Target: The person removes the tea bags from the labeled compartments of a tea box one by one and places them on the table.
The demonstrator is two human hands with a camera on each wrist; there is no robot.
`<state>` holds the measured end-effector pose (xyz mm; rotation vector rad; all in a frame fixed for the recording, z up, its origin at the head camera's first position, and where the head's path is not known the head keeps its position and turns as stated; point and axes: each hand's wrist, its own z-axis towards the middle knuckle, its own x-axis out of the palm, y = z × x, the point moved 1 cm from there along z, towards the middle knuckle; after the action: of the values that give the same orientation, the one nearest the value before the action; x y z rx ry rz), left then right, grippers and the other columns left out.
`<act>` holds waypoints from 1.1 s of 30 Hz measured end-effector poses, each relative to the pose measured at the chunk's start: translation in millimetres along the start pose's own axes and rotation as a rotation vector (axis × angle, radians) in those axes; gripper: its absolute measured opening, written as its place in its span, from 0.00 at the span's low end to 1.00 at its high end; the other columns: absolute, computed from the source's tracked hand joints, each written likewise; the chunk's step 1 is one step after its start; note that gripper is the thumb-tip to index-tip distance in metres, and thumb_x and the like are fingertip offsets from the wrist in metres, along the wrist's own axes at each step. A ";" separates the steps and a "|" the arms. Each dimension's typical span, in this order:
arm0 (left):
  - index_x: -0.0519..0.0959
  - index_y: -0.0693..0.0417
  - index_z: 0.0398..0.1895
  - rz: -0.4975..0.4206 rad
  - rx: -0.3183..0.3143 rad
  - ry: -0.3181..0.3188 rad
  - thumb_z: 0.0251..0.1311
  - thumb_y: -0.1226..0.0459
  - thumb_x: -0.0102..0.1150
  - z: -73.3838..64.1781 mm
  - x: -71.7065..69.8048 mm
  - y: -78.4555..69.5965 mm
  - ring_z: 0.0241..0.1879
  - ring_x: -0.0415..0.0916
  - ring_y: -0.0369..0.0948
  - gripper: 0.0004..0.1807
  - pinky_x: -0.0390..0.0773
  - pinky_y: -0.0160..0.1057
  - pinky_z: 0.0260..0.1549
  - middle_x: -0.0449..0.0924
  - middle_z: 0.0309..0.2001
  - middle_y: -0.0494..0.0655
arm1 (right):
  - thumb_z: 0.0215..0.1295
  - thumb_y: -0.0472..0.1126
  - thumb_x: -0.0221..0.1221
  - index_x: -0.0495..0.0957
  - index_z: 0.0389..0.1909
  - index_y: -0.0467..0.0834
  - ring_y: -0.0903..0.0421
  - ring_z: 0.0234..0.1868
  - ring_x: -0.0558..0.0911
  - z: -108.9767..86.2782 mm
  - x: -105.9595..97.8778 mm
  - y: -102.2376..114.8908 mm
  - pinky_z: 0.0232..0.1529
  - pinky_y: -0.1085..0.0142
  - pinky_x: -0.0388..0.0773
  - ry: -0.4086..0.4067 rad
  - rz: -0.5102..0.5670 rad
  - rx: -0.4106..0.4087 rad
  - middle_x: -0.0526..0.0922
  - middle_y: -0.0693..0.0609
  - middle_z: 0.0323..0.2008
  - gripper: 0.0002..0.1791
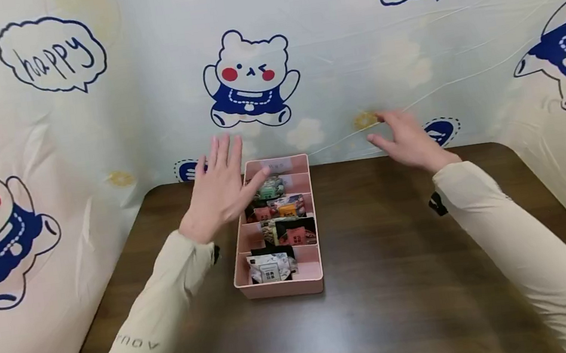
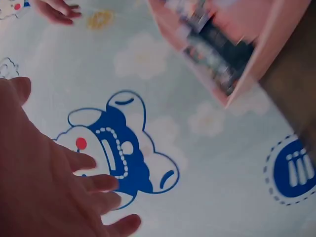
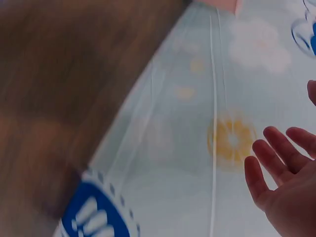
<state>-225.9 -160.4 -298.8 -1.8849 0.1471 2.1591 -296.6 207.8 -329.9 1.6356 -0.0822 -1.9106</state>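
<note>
A long pink divided box (image 1: 280, 288) stands on the table, its compartments in a row running away from me. Small printed packets lie in several compartments; a white packet (image 1: 270, 267) is in the nearest one, and a black packet with a red label (image 1: 296, 232) in the one behind. My left hand (image 1: 217, 192) hovers at the box's left side with fingers spread, its thumb overlapping the far compartments in the head view. To the right of the box, my right hand (image 1: 408, 138) is raised over the far table edge, fingers loosely extended and holding nothing.
The brown wooden table (image 1: 395, 281) ends at a pale cloth backdrop (image 1: 332, 61) printed with bears and speech bubbles. This cloth also rises along the left and right sides. Light sleeves (image 1: 515, 240) cover both forearms.
</note>
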 end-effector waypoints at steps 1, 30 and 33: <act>0.38 0.51 0.78 -0.008 -0.015 -0.002 0.62 0.28 0.27 -10.3 3.9 1.9 0.78 0.31 0.53 0.51 0.41 0.61 0.71 0.33 0.78 0.54 | 0.72 0.51 0.51 0.59 0.69 0.33 0.35 0.67 0.63 4.4 9.5 2.7 0.65 0.40 0.57 0.007 0.021 -0.018 0.66 0.32 0.65 0.34; 0.47 0.56 0.77 -0.029 -0.150 -0.020 0.53 0.24 0.38 -123.2 120.7 -47.4 0.76 0.40 0.58 0.59 0.56 0.67 0.64 0.42 0.77 0.57 | 0.76 0.55 0.39 0.72 0.48 0.44 0.49 0.47 0.79 79.3 158.5 107.4 0.63 0.47 0.59 0.373 -0.083 -0.115 0.79 0.48 0.42 0.21; 0.47 0.57 0.77 -0.033 -0.167 -0.014 0.53 0.24 0.37 -123.1 121.5 -47.2 0.76 0.39 0.58 0.59 0.55 0.65 0.66 0.41 0.78 0.57 | 0.77 0.56 0.38 0.72 0.40 0.46 0.50 0.41 0.79 81.2 161.6 109.1 0.61 0.48 0.58 0.398 -0.092 -0.107 0.79 0.51 0.35 0.20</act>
<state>-109.7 -129.7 -431.8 -1.9448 -0.0689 2.2229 -333.8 14.3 -406.0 1.9383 0.2564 -1.5880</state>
